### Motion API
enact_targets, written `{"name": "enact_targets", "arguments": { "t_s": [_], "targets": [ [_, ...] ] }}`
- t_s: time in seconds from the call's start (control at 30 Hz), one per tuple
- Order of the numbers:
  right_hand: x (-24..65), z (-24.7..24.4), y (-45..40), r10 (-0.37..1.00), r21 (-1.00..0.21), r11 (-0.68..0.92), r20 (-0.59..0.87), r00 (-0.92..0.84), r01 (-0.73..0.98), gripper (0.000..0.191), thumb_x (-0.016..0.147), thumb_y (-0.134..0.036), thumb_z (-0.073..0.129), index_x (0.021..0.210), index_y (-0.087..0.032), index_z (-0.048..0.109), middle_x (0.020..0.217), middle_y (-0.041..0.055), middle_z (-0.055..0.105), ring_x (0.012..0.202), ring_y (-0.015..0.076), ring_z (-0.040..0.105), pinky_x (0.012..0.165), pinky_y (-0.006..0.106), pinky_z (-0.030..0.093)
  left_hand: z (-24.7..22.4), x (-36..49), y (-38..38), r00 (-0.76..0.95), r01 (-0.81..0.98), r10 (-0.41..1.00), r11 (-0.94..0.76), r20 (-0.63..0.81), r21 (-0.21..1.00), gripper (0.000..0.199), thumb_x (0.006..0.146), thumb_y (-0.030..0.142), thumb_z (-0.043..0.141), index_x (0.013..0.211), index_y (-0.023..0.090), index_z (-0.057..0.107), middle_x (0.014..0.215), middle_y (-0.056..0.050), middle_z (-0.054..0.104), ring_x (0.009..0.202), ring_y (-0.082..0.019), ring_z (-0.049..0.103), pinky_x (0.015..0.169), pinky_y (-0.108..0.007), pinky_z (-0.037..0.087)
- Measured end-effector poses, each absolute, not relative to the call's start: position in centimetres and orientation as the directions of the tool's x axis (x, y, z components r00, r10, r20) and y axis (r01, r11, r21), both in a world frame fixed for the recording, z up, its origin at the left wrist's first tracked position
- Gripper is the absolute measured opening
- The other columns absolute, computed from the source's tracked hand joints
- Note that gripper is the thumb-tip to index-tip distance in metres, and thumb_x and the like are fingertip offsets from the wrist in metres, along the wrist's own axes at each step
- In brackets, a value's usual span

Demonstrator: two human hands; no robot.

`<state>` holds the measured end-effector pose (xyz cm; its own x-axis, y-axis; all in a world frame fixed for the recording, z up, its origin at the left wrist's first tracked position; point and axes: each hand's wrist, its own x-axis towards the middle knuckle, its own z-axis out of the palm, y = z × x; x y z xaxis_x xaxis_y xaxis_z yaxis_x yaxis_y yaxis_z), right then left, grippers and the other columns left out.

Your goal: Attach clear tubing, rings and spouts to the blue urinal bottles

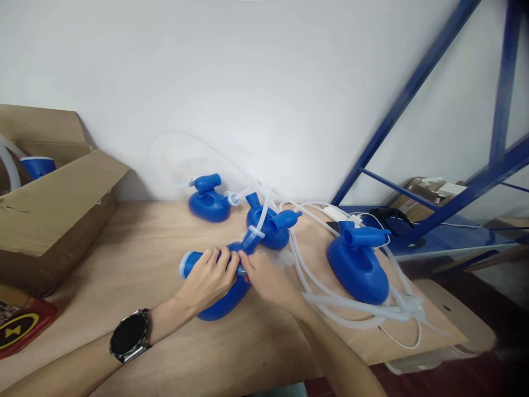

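Lying directly beneath both hands, near the front of the plywood table (157, 231), a blue plastic urinal bottle (225, 306) points its capped neck (250, 238) up and to the right, away from the person, while its rounded base comes back toward the lower left. Over its body, a blue funnel (195, 262) runs nearly sideways, its wide, pale-rimmed mouth facing left and its narrow end running in between the hands. The left hand (212, 270) is nearer the mouth, fingers bent over the funnel and gripping it from above. The right hand (264, 273) meets it at the narrow end, touching the left fingertips; it is curled closed and seems to pinch a small pale piece (242, 270), though the fingers hide most of it. A translucent tube (265, 209) rises from the capped neck, just beyond the hands. Behind the neck stands a second bottle (273, 241); another (210, 207) sits farther back, near the wall, and one (359, 273) stands well to the right, beside looped tubing (322, 300). An open cardboard box (53, 237) is at the far left.
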<state>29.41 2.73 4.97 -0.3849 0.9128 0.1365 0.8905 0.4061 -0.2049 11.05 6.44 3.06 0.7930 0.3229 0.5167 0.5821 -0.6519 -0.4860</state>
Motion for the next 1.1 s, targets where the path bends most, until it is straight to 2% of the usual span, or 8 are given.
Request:
{"name": "enact_targets", "arguments": {
  "t_s": [0.13,0.3,0.43,0.57,0.63,0.7,0.87,1.1],
  "targets": [
    [29.8,5.0,2.8,0.891,-0.200,0.454,0.095,-0.444,0.868,0.033,0.107,-0.016,0.045,0.135,-0.008,0.062,0.095,0.0122,0.074,0.080,0.0240,0.068,0.067,0.032,0.047,3.1,11.0,6.2,0.797,0.574,0.325,-0.669,0.509,-0.472,0.034,0.096,0.027,0.059,0.117,0.003,0.071,0.099,-0.022,0.073,0.081,-0.033,0.067,0.072,-0.043,0.048],
    [30.8,6.1,0.7,0.953,-0.412,0.302,0.124,-0.275,0.860,0.043,0.116,-0.036,0.031,0.107,-0.018,0.069,0.092,0.0050,0.076,0.080,0.0188,0.070,0.068,0.028,0.046,4.5,9.1,6.8,0.855,0.462,0.317,-0.824,0.409,-0.328,0.091,0.087,0.063,0.072,0.154,0.007,0.048,0.145,-0.028,0.061,0.120,-0.042,0.064,0.096,-0.050,0.050],
    [32.0,6.4,-1.0,0.889,-0.250,0.452,0.208,-0.409,0.856,0.035,0.109,-0.047,0.052,0.130,-0.021,0.062,0.115,0.0076,0.074,0.098,0.0233,0.070,0.076,0.031,0.049,5.8,6.2,8.9,0.850,0.451,0.369,-0.878,0.377,-0.158,0.101,0.081,0.071,0.074,0.162,0.021,0.040,0.164,-0.023,0.042,0.145,-0.049,0.045,0.112,-0.065,0.040],
    [32.3,5.2,-0.7,0.831,0.035,0.496,0.270,-0.486,0.867,0.030,0.112,-0.038,0.046,0.115,-0.015,0.064,0.102,0.0104,0.071,0.085,0.0247,0.067,0.064,0.033,0.042,5.1,4.2,11.6,0.786,0.459,0.552,-0.823,0.279,0.335,0.086,0.077,0.071,0.078,0.146,0.024,0.059,0.144,-0.018,0.066,0.128,-0.041,0.064,0.106,-0.058,0.052],
    [32.3,4.4,-0.1,0.803,0.096,0.511,0.300,-0.514,0.854,0.036,0.114,-0.038,0.038,0.107,-0.014,0.064,0.093,0.0100,0.070,0.078,0.0231,0.064,0.059,0.033,0.037,4.0,4.1,12.4,0.758,0.324,0.601,-0.683,0.252,0.655,0.078,0.082,0.066,0.076,0.146,0.025,0.058,0.134,-0.015,0.072,0.123,-0.036,0.069,0.101,-0.051,0.057],
    [32.5,3.8,0.5,0.785,0.126,0.521,0.318,-0.532,0.844,0.043,0.115,-0.041,0.031,0.104,-0.014,0.063,0.086,0.0091,0.069,0.071,0.0215,0.062,0.056,0.033,0.032,2.9,4.4,12.7,0.706,0.184,0.660,-0.523,0.259,0.832,0.074,0.083,0.064,0.075,0.143,0.023,0.057,0.129,-0.015,0.074,0.121,-0.035,0.070,0.096,-0.048,0.060],
    [33.2,3.4,1.3,0.803,0.106,0.520,0.277,-0.527,0.848,0.053,0.115,-0.049,0.025,0.099,-0.015,0.062,0.072,0.0062,0.067,0.058,0.0193,0.057,0.051,0.034,0.019,1.4,5.5,11.8,0.624,0.200,0.753,-0.412,0.208,0.889,0.056,0.077,0.065,0.080,0.106,0.021,0.064,0.104,-0.008,0.073,0.092,-0.028,0.073,0.077,-0.038,0.061],
    [33.1,4.4,1.3,0.901,-0.054,0.433,0.056,-0.430,0.900,0.042,0.112,-0.052,0.039,0.106,-0.017,0.061,0.079,0.0067,0.072,0.061,0.0193,0.062,0.052,0.030,0.021,0.9,5.4,10.3,0.594,0.246,0.758,-0.489,0.269,0.837,0.052,0.080,0.062,0.078,0.107,0.022,0.058,0.103,-0.006,0.072,0.088,-0.026,0.072,0.073,-0.038,0.061]
  ]
}}
